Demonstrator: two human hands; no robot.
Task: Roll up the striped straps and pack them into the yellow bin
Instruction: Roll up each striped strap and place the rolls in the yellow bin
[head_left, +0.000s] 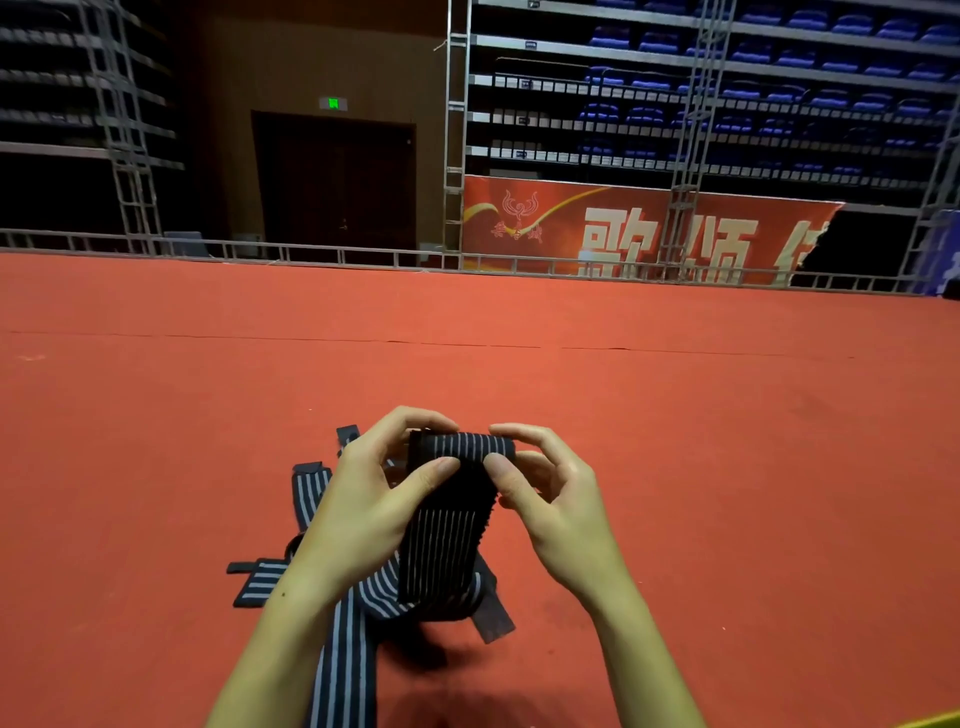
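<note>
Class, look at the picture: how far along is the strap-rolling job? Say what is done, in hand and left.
Done: no finished roll shows. In hand: the left hand and right hand pinch the top of one striped strap, just starting its roll. Left: loose straps lie on the red carpet; only a yellow corner, perhaps the bin, shows.

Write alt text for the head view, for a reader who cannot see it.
Both hands, left hand and right hand, pinch the rolled top end of a black white-striped elastic strap, held above the red carpeted floor. More unrolled striped straps lie heaped beneath.
</note>
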